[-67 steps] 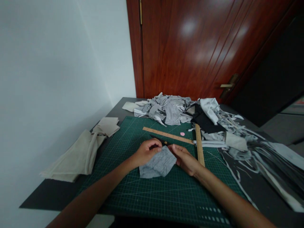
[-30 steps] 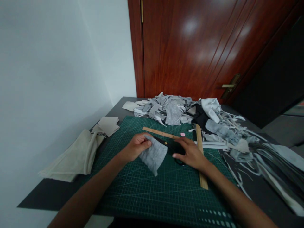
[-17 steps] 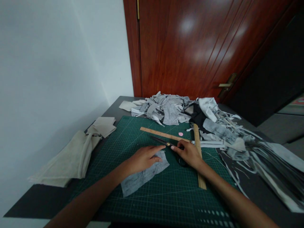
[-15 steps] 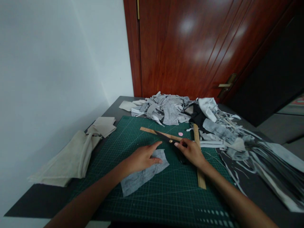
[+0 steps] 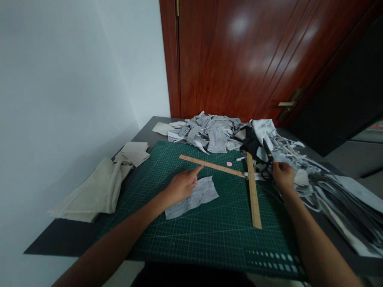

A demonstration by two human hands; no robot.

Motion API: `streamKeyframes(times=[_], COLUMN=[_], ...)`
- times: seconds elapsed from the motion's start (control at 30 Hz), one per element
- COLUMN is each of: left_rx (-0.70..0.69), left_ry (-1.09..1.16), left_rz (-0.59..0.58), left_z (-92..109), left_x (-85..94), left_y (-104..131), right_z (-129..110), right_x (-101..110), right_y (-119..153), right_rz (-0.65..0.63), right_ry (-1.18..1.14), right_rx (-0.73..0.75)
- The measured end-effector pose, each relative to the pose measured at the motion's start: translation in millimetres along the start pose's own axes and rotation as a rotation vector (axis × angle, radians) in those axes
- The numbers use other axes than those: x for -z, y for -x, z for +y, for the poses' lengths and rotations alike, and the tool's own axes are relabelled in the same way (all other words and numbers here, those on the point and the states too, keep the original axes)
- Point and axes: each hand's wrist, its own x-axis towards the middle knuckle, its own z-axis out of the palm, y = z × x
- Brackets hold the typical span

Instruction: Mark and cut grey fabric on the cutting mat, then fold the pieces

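Black scissors [image 5: 268,153] are in my right hand [image 5: 283,175], held by the handles over the scraps at the right, blades pointing away from me. My left hand [image 5: 183,185] is over the green cutting mat [image 5: 191,239], index finger stretched toward a wooden ruler [image 5: 212,166] that lies slantwise. Beside and partly under that hand lies a grey fabric piece [image 5: 199,195]. A second wooden ruler [image 5: 254,199] runs toward me at the mat's right. A small pink disc [image 5: 229,164] sits just behind the slanted ruler.
Grey scraps [image 5: 217,137] are heaped at the back, beside black cloth [image 5: 251,141]. Long strips [image 5: 350,207] spread along the right. Folded beige cloth [image 5: 95,191] and pale pieces [image 5: 133,153] lie at the left. A wall and a wooden door [image 5: 227,59] stand behind.
My right hand has carried the scissors from the mat's middle to the right, over the scraps. My left hand has shifted slightly up, its index finger now nearer the slanted ruler.
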Motion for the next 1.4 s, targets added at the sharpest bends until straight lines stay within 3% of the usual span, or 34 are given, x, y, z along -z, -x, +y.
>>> streamKeyframes(times=[0.13,0.23,0.33,0.4,0.5,0.57,0.67,0.83,0.93,1.07,1.17,1.3,1.4], left_rx=[-0.022,-0.036,-0.092,-0.147,-0.233,-0.249,-0.212,-0.129,-0.096,-0.28,-0.374,-0.314,-0.302], left_ry=[0.055,0.031,-0.034,-0.094,-0.282,-0.415,-0.483,-0.443,-0.439,-0.441,-0.42,-0.386,-0.382], left_rz=[-0.016,-0.103,-0.209,-0.208,-0.12,-0.044,0.006,-0.078,-0.077,-0.059,-0.172,-0.265,-0.307], left_z=[0.1,-2.7,-4.1,-3.6,-2.5,-3.6,-9.1,-18.4,-14.9,1.5,15.1,22.2,21.8], left_x=[-2.0,6.2,12.4,12.5,11.1,12.6,18.8,28.3,29.3,17.1,-1.4,-17.2,-15.8], left_y=[-4.0,-3.9,-3.8,-4.7,-7.1,-8.6,-9.6,-10.4,-10.0,-4.2,3.6,12.7,14.8], right_z=[-20.7,-49.3,-83.0,-106.7,-137.5,-149.0,-148.1,-126.8,-123.6,-127.2,-130.1,-135.9,-138.3], right_x=[3.9,2.0,-5.2,-11.4,-18.8,-22.2,-27.7,-42.2,-48.9,-56.7,-65.4,-67.6,-50.2], right_y=[14.8,32.6,63.6,93.7,137.6,153.7,152.3,126.5,116.7,105.6,100.0,99.6,97.2], right_rz=[0.019,0.023,-0.317,-0.55,-0.914,-0.989,-0.94,-0.766,-0.749,-0.705,-0.638,-0.556,-0.447], right_ry=[0.328,0.272,-0.15,-0.322,-0.337,-0.284,-0.209,-0.208,-0.269,-0.185,-0.097,-0.017,0.096], right_rx=[0.079,0.347,0.666,0.752,0.901,0.928,0.861,0.747,0.629,0.466,0.405,0.369,0.368])
